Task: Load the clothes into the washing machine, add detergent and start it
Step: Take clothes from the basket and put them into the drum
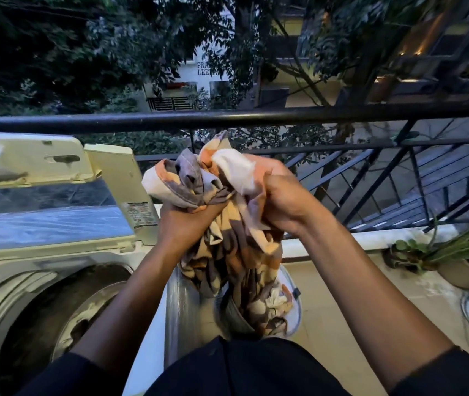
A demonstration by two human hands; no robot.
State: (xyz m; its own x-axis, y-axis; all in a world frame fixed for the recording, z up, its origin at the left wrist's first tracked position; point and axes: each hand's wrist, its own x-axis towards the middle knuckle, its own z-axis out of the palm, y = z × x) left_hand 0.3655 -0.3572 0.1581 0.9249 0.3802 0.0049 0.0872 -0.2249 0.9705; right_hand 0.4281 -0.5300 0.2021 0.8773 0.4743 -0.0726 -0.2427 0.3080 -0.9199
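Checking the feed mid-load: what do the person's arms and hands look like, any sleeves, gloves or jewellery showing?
Both forearms are bare. The left hand and right hand wear no gloves, and no watch or bracelet shows at either wrist. Dark, near-black sleeves sit pushed up near the elbows, at the bottom edge of the head view. The fingers are mostly buried in fabric, so rings cannot be ruled out.

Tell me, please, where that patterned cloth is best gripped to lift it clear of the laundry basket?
Grip the bunched top of the patterned cloth, from above, as the left hand and right hand do now: its tail hangs into the laundry basket, so gather lower folds next.
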